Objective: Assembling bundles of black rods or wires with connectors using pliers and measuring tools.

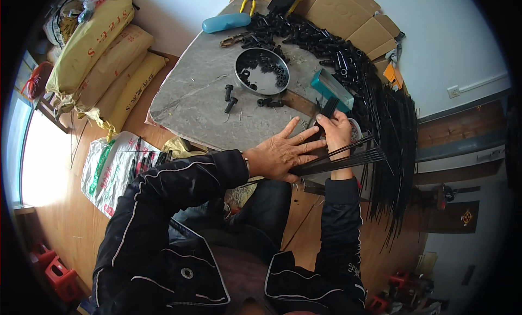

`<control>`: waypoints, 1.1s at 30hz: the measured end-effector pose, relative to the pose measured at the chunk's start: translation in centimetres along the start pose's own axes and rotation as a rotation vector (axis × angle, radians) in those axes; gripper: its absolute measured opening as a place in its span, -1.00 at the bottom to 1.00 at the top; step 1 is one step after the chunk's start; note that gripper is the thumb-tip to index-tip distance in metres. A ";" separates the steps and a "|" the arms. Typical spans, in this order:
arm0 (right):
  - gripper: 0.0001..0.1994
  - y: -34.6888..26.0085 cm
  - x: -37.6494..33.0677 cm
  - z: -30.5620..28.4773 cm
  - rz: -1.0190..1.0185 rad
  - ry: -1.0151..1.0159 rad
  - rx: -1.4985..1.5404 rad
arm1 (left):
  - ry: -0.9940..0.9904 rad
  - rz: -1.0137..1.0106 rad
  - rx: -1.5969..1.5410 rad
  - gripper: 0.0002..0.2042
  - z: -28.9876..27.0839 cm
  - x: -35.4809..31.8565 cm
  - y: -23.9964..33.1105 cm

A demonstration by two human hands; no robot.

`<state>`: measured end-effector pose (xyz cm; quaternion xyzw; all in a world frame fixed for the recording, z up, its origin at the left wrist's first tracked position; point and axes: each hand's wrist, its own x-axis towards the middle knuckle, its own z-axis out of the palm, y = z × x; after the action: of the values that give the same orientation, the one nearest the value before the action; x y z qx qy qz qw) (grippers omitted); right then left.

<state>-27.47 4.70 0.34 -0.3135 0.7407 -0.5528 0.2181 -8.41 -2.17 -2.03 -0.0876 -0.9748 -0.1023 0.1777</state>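
My right hand (pixel 338 134) is closed around a small black bundle (pixel 329 105) with a ribbed look, its thumb pressed on top. Beside it my left hand (pixel 280 156) spreads its fingers flat, the fingertips reaching the bundle's lower end. Thin black rods (pixel 353 161) fan out below and between both hands, past the right wrist. What lies under the left palm is hidden. Just beyond the hands, a round metal tin (pixel 237 70) holds small black rings. A teal open box (pixel 331 89) sits beyond the right hand.
Black tubular parts (pixel 337 57) heap along the table's far right edge, and long black rods (pixel 391 152) hang over its side. A blue case (pixel 225 22) and yellow-handled pliers (pixel 248 5) lie at the back of the grey table (pixel 185 92). Stuffed sacks (pixel 109 65) stand left.
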 end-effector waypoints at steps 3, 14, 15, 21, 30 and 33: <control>-0.53 -1.1 -0.6 0.4 0.006 0.036 -0.247 | -0.004 -0.007 0.008 -0.19 0.4 -0.3 -0.3; -0.54 0.5 -0.2 -0.1 0.074 0.040 -0.104 | -0.040 -0.027 0.023 -0.23 0.3 -0.1 -0.1; -0.51 0.6 -0.1 0.1 0.052 0.051 -0.064 | -0.040 -0.026 0.024 -0.23 0.3 -0.1 -0.1; -0.40 0.4 0.1 1.2 0.041 0.044 -0.116 | 0.028 -0.018 0.034 -0.28 0.7 -0.1 -0.2; -0.33 1.2 -0.2 1.4 -0.070 0.160 0.068 | 0.053 -0.010 -0.056 -0.19 0.4 -0.2 -0.3; -0.39 0.2 -1.0 2.0 -0.175 0.204 0.177 | 0.099 0.019 -0.064 -0.19 0.6 -0.2 -0.3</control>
<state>-25.46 4.11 -0.42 -0.2989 0.6771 -0.6617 0.1196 -8.51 -2.37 -2.69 -0.0972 -0.9602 -0.1361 0.2235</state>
